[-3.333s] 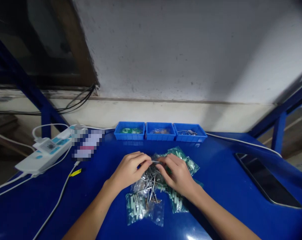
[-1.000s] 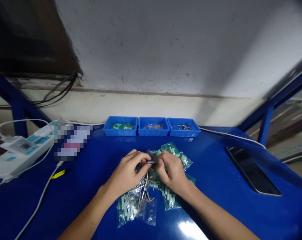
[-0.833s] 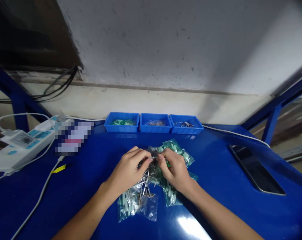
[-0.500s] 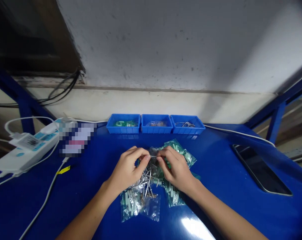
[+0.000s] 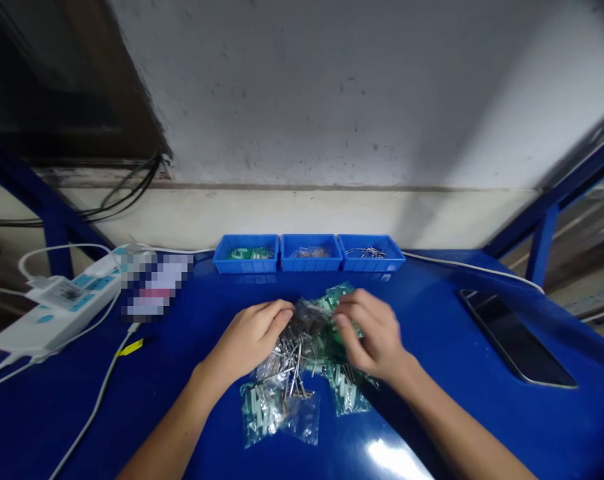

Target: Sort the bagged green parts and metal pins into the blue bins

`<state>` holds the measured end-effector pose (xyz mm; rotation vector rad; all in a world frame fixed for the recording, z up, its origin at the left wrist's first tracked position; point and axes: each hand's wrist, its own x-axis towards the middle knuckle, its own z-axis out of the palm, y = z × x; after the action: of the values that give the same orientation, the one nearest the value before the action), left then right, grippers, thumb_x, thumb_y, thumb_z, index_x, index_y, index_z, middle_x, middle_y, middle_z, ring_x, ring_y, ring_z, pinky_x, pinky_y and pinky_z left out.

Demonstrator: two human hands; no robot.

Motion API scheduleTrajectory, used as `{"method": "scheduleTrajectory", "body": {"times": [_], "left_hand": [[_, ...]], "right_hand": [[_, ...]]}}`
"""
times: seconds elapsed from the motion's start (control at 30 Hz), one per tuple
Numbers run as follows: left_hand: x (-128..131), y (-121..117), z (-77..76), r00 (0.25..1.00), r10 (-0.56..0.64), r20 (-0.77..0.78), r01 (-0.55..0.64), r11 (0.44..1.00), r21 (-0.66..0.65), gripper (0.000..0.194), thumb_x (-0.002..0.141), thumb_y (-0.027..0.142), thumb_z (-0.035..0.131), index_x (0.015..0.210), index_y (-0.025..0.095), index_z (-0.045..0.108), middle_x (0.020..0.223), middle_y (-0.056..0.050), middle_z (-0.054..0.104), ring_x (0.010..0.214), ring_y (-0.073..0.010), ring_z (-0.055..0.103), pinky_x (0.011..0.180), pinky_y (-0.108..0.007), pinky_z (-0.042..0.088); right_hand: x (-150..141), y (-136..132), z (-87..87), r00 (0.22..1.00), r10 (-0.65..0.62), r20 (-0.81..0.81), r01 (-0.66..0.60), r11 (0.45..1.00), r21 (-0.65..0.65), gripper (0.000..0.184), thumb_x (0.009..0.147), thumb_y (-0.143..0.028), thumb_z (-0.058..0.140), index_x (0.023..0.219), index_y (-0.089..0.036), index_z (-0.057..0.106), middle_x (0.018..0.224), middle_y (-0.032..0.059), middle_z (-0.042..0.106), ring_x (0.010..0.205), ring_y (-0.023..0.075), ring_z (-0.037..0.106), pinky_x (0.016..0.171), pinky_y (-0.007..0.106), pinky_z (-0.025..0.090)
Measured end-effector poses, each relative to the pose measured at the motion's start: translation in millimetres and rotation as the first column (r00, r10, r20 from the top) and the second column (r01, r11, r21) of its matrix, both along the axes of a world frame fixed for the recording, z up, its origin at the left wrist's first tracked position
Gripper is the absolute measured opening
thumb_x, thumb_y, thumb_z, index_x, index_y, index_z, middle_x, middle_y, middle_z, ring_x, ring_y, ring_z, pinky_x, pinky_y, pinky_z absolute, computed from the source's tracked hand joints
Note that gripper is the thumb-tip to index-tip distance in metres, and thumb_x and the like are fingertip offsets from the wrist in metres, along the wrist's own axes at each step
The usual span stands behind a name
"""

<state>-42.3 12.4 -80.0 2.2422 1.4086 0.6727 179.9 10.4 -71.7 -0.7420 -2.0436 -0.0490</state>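
My left hand (image 5: 255, 335) is at the left side of a pile of bags and metal pins, its thumb and forefinger pressed together. Whatever is between those fingertips is too small to make out. My right hand (image 5: 375, 333) hovers over the right side of the pile, fingers curled and smeared by motion. Thin metal pins (image 5: 295, 367) lie heaped between and below the hands. Under and around them are clear plastic bags (image 5: 302, 420), one bag with pale plugs (image 5: 259, 410), and greenish bags (image 5: 349, 393) with similar plugs.
Along the wall stand a left blue bin (image 5: 246, 265) with green bags, a middle blue bin (image 5: 311, 263) with small bagged parts, and a right blue bin (image 5: 371, 263) with metal pins. A phone (image 5: 517, 340) lies right; a power strip (image 5: 57, 320) and white cables (image 5: 99, 393) lie left.
My hands have come apart from a thin metal piece pinched between them. The right hand has moved right; the left has shifted slightly left. The camera view has shifted a little.
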Motion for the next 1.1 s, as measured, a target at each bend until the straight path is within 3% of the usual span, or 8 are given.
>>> {"method": "scheduleTrajectory", "body": {"times": [0.07, 0.13, 0.23, 0.3, 0.4, 0.57, 0.73, 1.1], "left_hand": [[-7, 3, -3.3, 0.994, 0.009, -0.108, -0.012, 1.000, -0.027, 0.027, 0.094, 0.034, 0.039, 0.111, 0.030, 0.059, 0.103, 0.000, 0.067, 0.086, -0.0196, 0.064, 0.069, -0.028, 0.046], [-12, 6, -7.7, 0.980, 0.002, -0.200, -0.009, 0.999, -0.033, 0.028, 0.092, 0.033, 0.043, 0.115, 0.033, 0.057, 0.105, 0.000, 0.066, 0.078, -0.0194, 0.065, 0.065, -0.028, 0.045], [-18, 11, -13.9, 0.971, -0.007, -0.240, 0.000, 1.000, -0.028, 0.028, 0.089, 0.031, 0.048, 0.115, 0.035, 0.057, 0.103, -0.001, 0.063, 0.068, -0.0157, 0.062, 0.059, -0.026, 0.043], [-21, 14, -16.3, 0.978, -0.022, -0.209, 0.020, 1.000, -0.012, 0.021, 0.088, 0.031, 0.051, 0.106, 0.032, 0.060, 0.099, 0.000, 0.062, 0.067, -0.0140, 0.059, 0.059, -0.024, 0.042], [-23, 17, -17.1, 0.986, -0.071, -0.150, 0.071, 0.997, -0.002, 0.010, 0.087, 0.028, 0.052, 0.088, 0.026, 0.061, 0.090, 0.002, 0.060, 0.067, -0.0121, 0.056, 0.060, -0.023, 0.041], [-23, 18, -15.9, 0.994, -0.071, -0.079, 0.069, 0.997, -0.034, 0.012, 0.088, 0.025, 0.047, 0.080, 0.022, 0.055, 0.081, 0.002, 0.056, 0.065, -0.0115, 0.051, 0.063, -0.024, 0.040], [-18, 14, -12.1, 0.999, -0.037, 0.006, 0.038, 0.998, -0.054, 0.012, 0.090, 0.024, 0.043, 0.081, 0.021, 0.051, 0.078, 0.002, 0.056, 0.071, -0.0132, 0.052, 0.067, -0.026, 0.039], [-5, 4, -4.8, 0.993, -0.114, 0.016, 0.114, 0.992, -0.055, 0.018, 0.094, 0.026, 0.037, 0.081, 0.020, 0.048, 0.077, 0.002, 0.054, 0.070, -0.0128, 0.052, 0.065, -0.026, 0.038]], "right_hand": [[17, 7, 11.2, 0.975, -0.116, -0.189, 0.149, 0.974, 0.169, 0.011, 0.085, -0.015, 0.045, 0.081, -0.020, 0.054, 0.072, 0.0047, 0.056, 0.065, 0.0167, 0.054, 0.057, 0.030, 0.043], [33, 21, 20.8, 0.887, -0.315, -0.336, 0.392, 0.900, 0.192, 0.013, 0.087, -0.019, 0.044, 0.079, -0.021, 0.054, 0.070, 0.0040, 0.055, 0.063, 0.0166, 0.053, 0.058, 0.031, 0.043], [50, 43, 23.3, 0.752, -0.613, -0.243, 0.622, 0.781, -0.045, 0.018, 0.089, -0.031, 0.045, 0.085, -0.018, 0.058, 0.075, 0.0062, 0.058, 0.067, 0.0189, 0.055, 0.063, 0.033, 0.045], [53, 52, 14.7, 0.723, -0.688, -0.068, 0.667, 0.720, -0.189, 0.026, 0.087, -0.037, 0.048, 0.098, -0.016, 0.059, 0.086, 0.0100, 0.061, 0.076, 0.0226, 0.058, 0.067, 0.036, 0.047], [40, 48, -5.5, 0.773, -0.628, 0.092, 0.625, 0.727, -0.285, 0.032, 0.088, -0.039, 0.047, 0.106, -0.015, 0.058, 0.095, 0.0131, 0.061, 0.086, 0.0263, 0.058, 0.074, 0.040, 0.047], [-6, 19, -22.8, 0.956, -0.242, 0.163, 0.288, 0.876, -0.386, 0.024, 0.091, -0.032, 0.044, 0.104, -0.017, 0.058, 0.095, 0.0100, 0.060, 0.092, 0.0244, 0.056, 0.080, 0.038, 0.047], [-30, 3, -25.7, 0.970, 0.000, 0.243, 0.084, 0.938, -0.335, 0.024, 0.091, -0.026, 0.046, 0.111, -0.016, 0.054, 0.096, 0.0101, 0.059, 0.087, 0.0230, 0.054, 0.076, 0.037, 0.046], [-25, 7, -28.4, 0.965, 0.012, 0.264, 0.058, 0.965, -0.256, 0.014, 0.092, -0.017, 0.041, 0.095, -0.015, 0.055, 0.084, 0.0079, 0.056, 0.078, 0.0195, 0.051, 0.068, 0.031, 0.042]]}}
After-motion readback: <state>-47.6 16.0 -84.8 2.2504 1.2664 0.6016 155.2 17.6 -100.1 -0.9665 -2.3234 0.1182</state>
